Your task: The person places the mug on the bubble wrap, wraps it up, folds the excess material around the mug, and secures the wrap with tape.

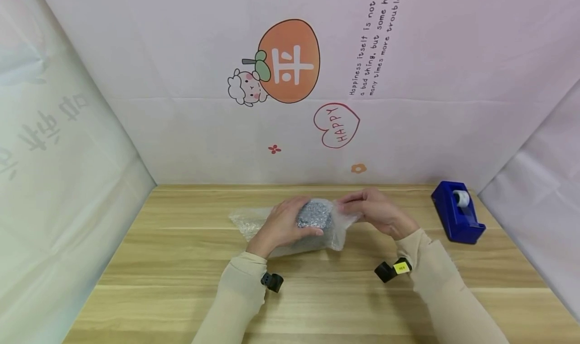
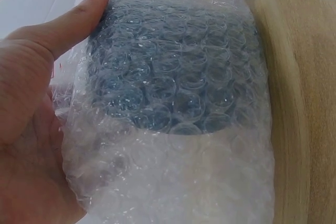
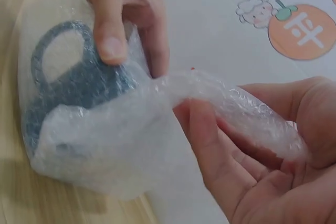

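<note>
A dark blue mug (image 1: 313,214) lies inside clear bubble wrap (image 1: 339,228) near the back of the table. Its looped handle (image 3: 38,66) shows through the plastic in the right wrist view. My left hand (image 1: 284,224) grips the wrapped mug from the left, with the thumb (image 2: 79,23) along its side in the left wrist view. At the wrap's right end, my right hand (image 1: 378,212) pinches a loose flap (image 3: 236,108) between thumb and fingers. More loose wrap stretches out to the left, past my left wrist.
To the right stands a blue tape dispenser (image 1: 456,215) with a white roll. The wooden table (image 1: 181,283) meets a printed backdrop (image 1: 204,142) just behind the mug, and pale sheets rise at both sides.
</note>
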### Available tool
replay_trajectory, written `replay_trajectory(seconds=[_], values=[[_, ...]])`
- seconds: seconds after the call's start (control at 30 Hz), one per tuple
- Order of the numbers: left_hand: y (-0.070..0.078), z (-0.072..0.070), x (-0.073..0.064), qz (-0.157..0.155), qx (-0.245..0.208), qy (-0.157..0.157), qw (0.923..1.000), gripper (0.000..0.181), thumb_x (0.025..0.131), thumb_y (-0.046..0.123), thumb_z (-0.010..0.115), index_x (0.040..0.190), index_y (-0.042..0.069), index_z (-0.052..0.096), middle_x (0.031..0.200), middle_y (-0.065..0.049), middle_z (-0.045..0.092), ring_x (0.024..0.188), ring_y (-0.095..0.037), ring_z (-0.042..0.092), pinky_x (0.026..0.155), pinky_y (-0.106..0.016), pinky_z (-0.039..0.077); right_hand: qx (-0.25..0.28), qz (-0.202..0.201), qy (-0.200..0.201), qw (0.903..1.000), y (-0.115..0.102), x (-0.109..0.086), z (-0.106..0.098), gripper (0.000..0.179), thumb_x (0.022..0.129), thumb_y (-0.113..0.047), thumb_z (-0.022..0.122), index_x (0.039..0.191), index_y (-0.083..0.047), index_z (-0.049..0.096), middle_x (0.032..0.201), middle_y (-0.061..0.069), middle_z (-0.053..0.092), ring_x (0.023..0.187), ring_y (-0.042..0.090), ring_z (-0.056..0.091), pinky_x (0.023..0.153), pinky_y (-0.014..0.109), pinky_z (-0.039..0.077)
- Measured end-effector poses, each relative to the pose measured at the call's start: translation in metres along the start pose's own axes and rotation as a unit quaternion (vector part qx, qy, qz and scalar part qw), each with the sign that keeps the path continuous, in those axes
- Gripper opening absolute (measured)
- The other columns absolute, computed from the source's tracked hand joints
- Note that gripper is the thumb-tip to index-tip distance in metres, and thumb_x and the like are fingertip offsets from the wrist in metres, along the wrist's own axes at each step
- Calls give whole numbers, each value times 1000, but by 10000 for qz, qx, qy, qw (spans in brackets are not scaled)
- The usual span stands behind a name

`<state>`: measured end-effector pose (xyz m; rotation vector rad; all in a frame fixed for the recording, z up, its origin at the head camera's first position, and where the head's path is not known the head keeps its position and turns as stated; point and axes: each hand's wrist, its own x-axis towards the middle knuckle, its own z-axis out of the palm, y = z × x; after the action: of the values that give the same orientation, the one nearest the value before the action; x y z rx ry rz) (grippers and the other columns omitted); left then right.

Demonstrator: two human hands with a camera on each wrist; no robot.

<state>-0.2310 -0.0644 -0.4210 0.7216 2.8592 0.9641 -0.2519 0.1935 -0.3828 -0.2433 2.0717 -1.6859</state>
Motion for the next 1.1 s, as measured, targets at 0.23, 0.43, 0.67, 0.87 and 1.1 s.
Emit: replay_trajectory(seconds=[0.23, 0.43, 0.67, 0.87, 1.1], values=[[0, 1, -1, 25, -58, -22, 10000, 92, 83, 54, 80, 155, 12, 42, 157, -8, 43, 144, -31, 39, 118, -50, 28, 314, -86, 44, 9995, -2, -2, 12, 35, 97, -4, 63, 123, 18, 57, 113, 15, 65, 95, 19, 66, 84, 31, 58], [-1, 3, -2, 86, -63, 15, 9999, 92, 83, 54, 79, 155, 11, 42, 157, -8, 43, 144, -31, 39, 118, -51, 29, 536, -236, -153, 9982, -1, -3, 14, 18, 95, 0, 63, 109, 11, 61, 104, 11, 63, 94, 18, 65, 84, 30, 58], [-2, 2, -3, 32, -76, 11, 10000, 92, 83, 54, 79, 155, 9, 41, 156, -9, 44, 143, -31, 41, 118, -51, 29, 570, -242, 603, 9963, -6, -6, 29, 23, 93, -2, 68, 109, 14, 63, 102, 12, 67, 89, 19, 67, 82, 33, 60], [-3, 3, -3, 45, -73, 59, 9999, 92, 83, 55, 79, 155, 9, 41, 156, -9, 45, 142, -31, 42, 117, -51, 31, 410, -273, 1244, 9910, -13, -10, 43, 24, 94, -6, 69, 112, 10, 64, 106, 12, 67, 91, 20, 67, 80, 36, 60], [-3, 3, -3, 83, -67, 149, 9998, 92, 83, 54, 80, 154, 10, 43, 153, -10, 49, 138, -31, 46, 114, -52, 35, 899, -656, 1405, 9838, -9, -5, 54, 23, 95, 3, 66, 113, 17, 62, 104, 17, 70, 89, 21, 70, 80, 38, 61]])
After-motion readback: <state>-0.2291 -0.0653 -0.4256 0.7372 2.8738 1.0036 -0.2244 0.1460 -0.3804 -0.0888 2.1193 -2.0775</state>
